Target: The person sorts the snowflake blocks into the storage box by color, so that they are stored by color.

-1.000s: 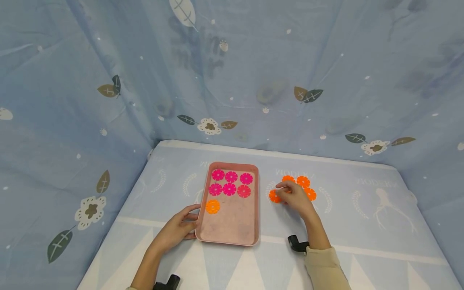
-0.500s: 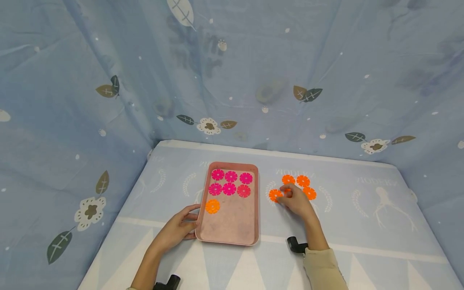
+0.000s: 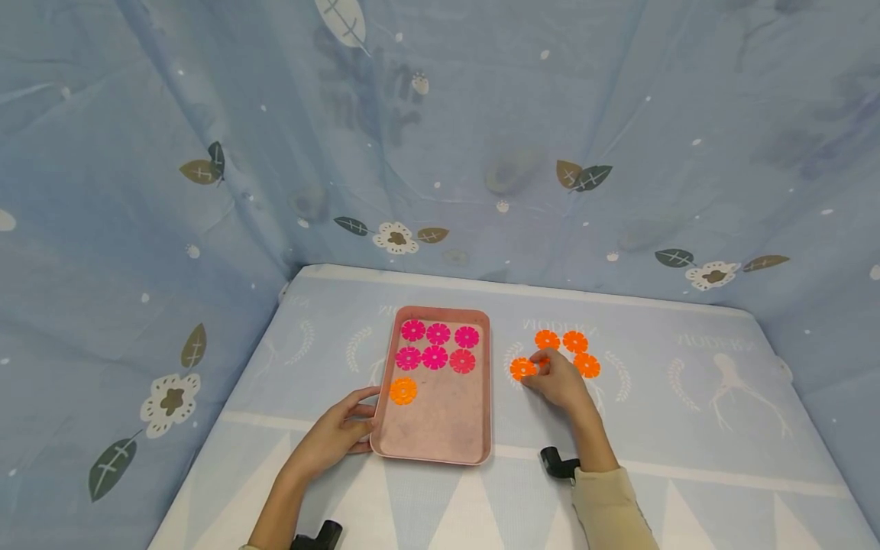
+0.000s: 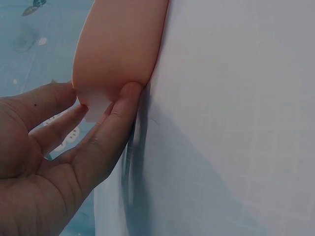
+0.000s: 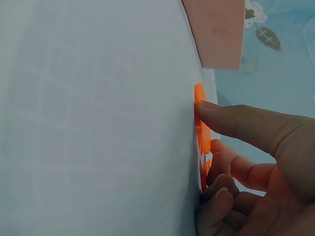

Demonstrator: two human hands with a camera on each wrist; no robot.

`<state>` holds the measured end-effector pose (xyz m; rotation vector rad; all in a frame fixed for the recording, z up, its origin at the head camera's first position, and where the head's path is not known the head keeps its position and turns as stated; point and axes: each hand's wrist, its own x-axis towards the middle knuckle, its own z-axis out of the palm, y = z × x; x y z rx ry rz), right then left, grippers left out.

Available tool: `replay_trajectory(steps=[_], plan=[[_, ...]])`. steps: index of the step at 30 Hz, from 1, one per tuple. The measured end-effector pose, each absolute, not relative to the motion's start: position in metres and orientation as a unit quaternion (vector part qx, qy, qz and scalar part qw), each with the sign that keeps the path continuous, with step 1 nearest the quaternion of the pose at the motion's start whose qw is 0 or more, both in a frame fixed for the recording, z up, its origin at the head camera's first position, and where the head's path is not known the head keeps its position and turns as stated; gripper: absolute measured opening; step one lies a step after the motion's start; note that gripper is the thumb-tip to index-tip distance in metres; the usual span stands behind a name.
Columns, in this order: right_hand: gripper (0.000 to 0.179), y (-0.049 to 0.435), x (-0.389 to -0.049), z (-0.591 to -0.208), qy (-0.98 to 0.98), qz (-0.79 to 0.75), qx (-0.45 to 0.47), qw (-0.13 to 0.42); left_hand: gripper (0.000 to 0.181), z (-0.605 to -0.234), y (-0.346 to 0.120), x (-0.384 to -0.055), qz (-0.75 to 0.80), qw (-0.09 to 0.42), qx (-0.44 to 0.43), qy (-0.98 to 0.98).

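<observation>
Left hand (image 3: 337,437) grips one tray (image 3: 433,435) holding six pink discs (image 3: 435,362) and one orange disc (image 3: 397,391); right hand (image 3: 562,383), nearly closed, pinches one of five loose orange discs (image 3: 519,369) on the worktop (image 3: 646,428), one mostly hidden.

— What does the right hand (image 3: 560,381) cover?
— It covers the right edge of an orange notched disc (image 3: 520,368).
— And the pink tray (image 3: 436,435)?
— In both wrist views, the top border cuts it; in the head view, it hides a part of the printed lettering (image 3: 386,310).
— The left sleeve (image 3: 247,547)?
— Mostly cut off by the bottom border.
</observation>
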<state>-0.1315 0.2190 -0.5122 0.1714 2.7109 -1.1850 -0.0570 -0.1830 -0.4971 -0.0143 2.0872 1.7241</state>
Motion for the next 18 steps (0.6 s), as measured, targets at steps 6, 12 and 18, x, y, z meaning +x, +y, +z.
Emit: replay_trajectory(steps=[6,12,18], plan=[[0.029,0.2221,-0.1323,-0.5111,0.899,-0.424,0.068,0.085,0.052,-0.4969,-0.1826,-0.0570,0.623,0.216,-0.006,0.752],[0.018,0.2248,-0.1336,-0.5109,0.881,-0.458,0.085,0.085,0.052,-0.4963,-0.1821,-0.0569,0.620,0.213,-0.007,0.755],[0.016,0.2265,-0.1347,-0.5112,0.877,-0.465,0.091,0.084,0.052,-0.4960,-0.1823,-0.0569,0.620,0.214,-0.006,0.755]])
